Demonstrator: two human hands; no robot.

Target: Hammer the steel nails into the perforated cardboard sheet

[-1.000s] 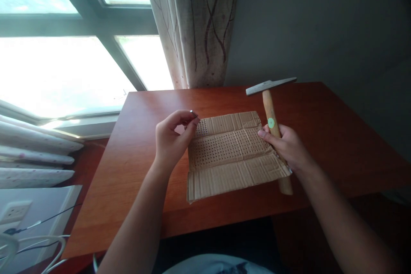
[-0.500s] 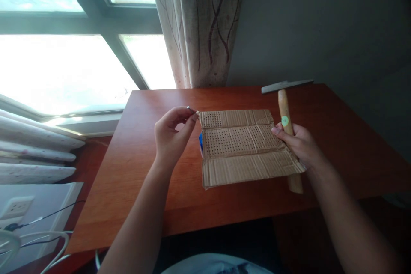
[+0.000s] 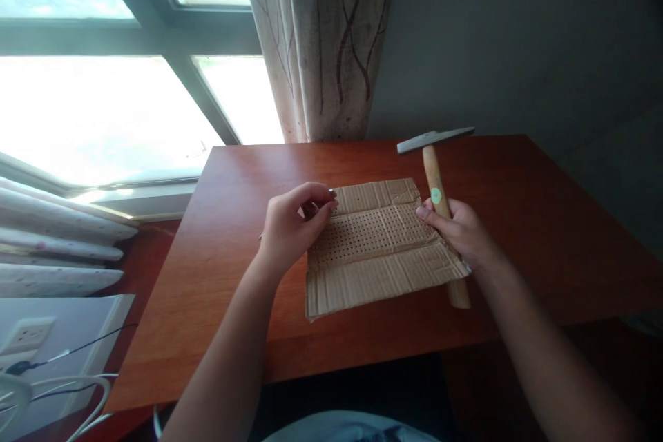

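My right hand (image 3: 460,226) is closed round the wooden handle of a hammer (image 3: 434,173). Its thumb also clamps the right edge of a creased cardboard sheet (image 3: 378,231) punched with rows of small holes. The hammer's grey metal head points up and away from me. My left hand (image 3: 298,221) is over the sheet's upper left corner, thumb and forefinger pinching a small nail (image 3: 332,193). Only the nail's shiny end shows clearly; whether its tip is in a hole is hidden by the fingers.
Under the hands lies a reddish wooden table (image 3: 217,276). A patterned curtain (image 3: 331,48) hangs beyond its far edge, beside a bright window (image 3: 93,110). On the left are a wall socket (image 3: 30,335) and white cables (image 3: 56,383). A thin thing (image 3: 260,236) pokes out beside my left wrist.
The cardboard and hammer have shifted left together in my right hand. My left hand has moved right and slightly down, from the sheet's left corner to over its upper left part.
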